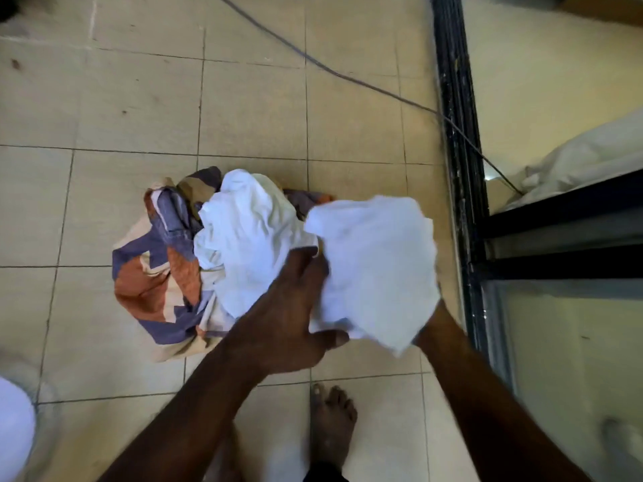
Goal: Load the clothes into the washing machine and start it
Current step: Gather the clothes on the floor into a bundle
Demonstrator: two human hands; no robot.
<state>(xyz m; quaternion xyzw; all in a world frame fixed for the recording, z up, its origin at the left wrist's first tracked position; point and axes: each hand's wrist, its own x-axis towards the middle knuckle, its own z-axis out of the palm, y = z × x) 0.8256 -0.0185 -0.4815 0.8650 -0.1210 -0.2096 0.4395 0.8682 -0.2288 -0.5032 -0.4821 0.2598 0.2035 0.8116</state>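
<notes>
Centrally, the left hand grips a crumpled white cotton cloth, the right hand hidden beneath it, fingers untellable, above the patterned orange-and-purple fabric heap on the tiled floor; soft, light, best bunched.

The right hand is hidden under the white cloth — its grip unreadable.

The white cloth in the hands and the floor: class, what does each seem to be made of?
White cloth: soft woven fabric, probably cotton, matte; it crumples and drapes in folds. Floor: hard beige tiles, likely ceramic, slightly glossy; straight grout lines divide it into squares.
</notes>
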